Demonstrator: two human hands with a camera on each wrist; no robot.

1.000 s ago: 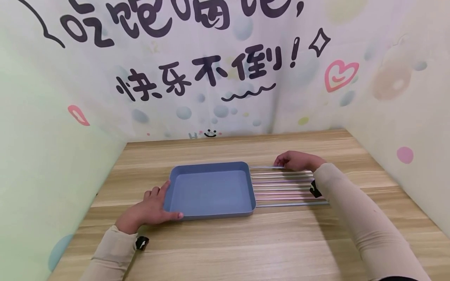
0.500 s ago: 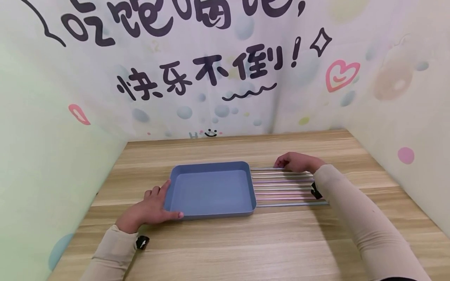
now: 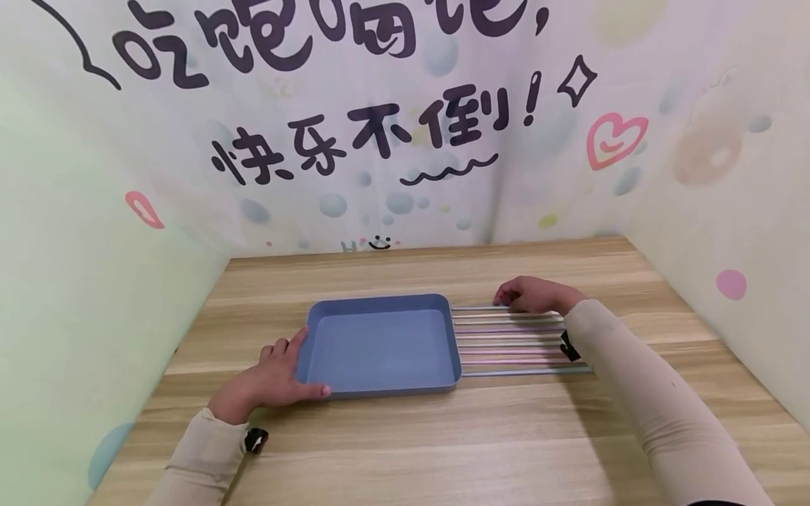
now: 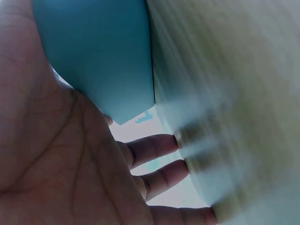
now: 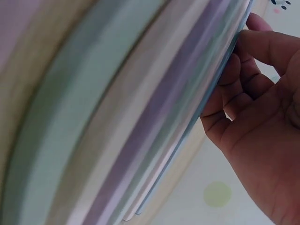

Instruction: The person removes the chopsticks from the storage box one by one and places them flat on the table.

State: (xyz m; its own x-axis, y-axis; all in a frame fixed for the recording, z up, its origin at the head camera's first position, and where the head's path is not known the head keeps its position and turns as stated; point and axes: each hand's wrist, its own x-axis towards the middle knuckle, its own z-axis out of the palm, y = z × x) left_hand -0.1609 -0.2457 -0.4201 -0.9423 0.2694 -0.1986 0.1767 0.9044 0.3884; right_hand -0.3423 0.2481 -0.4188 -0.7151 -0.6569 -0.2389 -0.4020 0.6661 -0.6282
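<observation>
A shallow blue tray lies on the wooden table. My left hand rests at its near left corner, thumb along the front wall and fingers against the left side. In the left wrist view those fingers are stretched out, with the tray wall beside the palm. Right of the tray, several thin pastel sticks lie side by side. My right hand pinches the farthest one, a thin blue stick. The right wrist view shows thumb and curled fingers at this blue stick; the fingertips are partly hidden.
The wooden table reaches back to a printed cloth wall and has pale walls at the left and right. Black wrist cameras sit at both cuffs. My right forearm passes over the right part of the table and hides the sticks' right ends.
My right hand and the far blue stick have shifted slightly nearer to me, toward the other sticks. The left hand and tray stay in place; the head view tilts a little.
</observation>
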